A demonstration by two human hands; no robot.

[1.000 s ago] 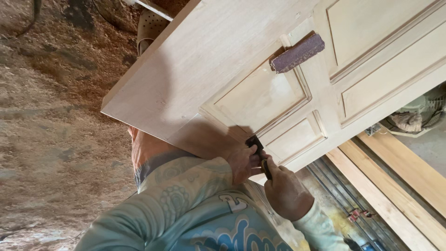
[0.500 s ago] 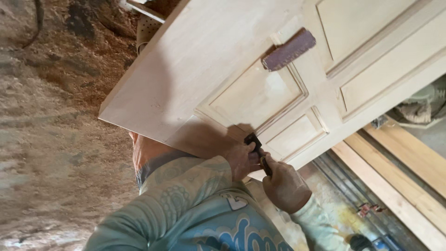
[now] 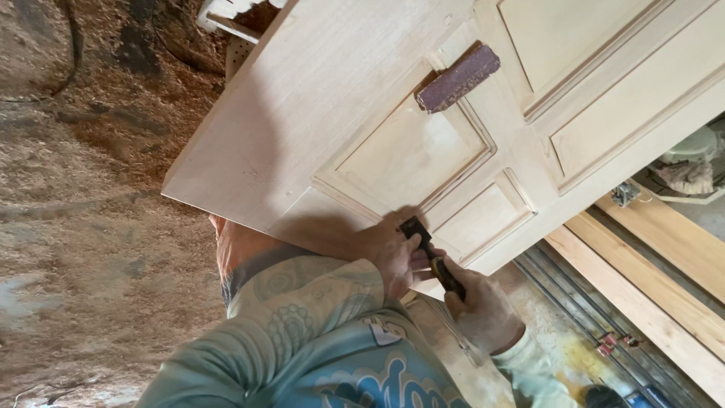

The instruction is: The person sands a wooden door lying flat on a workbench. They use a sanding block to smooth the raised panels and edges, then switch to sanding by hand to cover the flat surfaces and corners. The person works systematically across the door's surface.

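We see our right hand point(image 3: 483, 310) still clamped on the dark-handled chisel point(image 3: 432, 253), left hand point(image 3: 393, 253) curled round its blade at the pale panelled door's point(image 3: 340, 91) near edge as before, sanding block point(image 3: 458, 77) unmoved farther up, sawdust-strewn floor point(image 3: 75, 227) left, timber planks point(image 3: 664, 257) right

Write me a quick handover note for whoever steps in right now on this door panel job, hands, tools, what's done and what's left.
Left hand: resting on the pale wooden door, fingers steadying the blade end of the scraper tool.
Right hand: closed round the tool's dark handle, just off the door's edge.
Tool tip sits at the moulding beside the small recessed panel.
A sanding block lies loose on the door, above the larger panel.
Done: the door surface looks bare and pale; how far the moulding has been worked cannot be told.
Left: judging by the tool's position, probably this moulding; check the rest.
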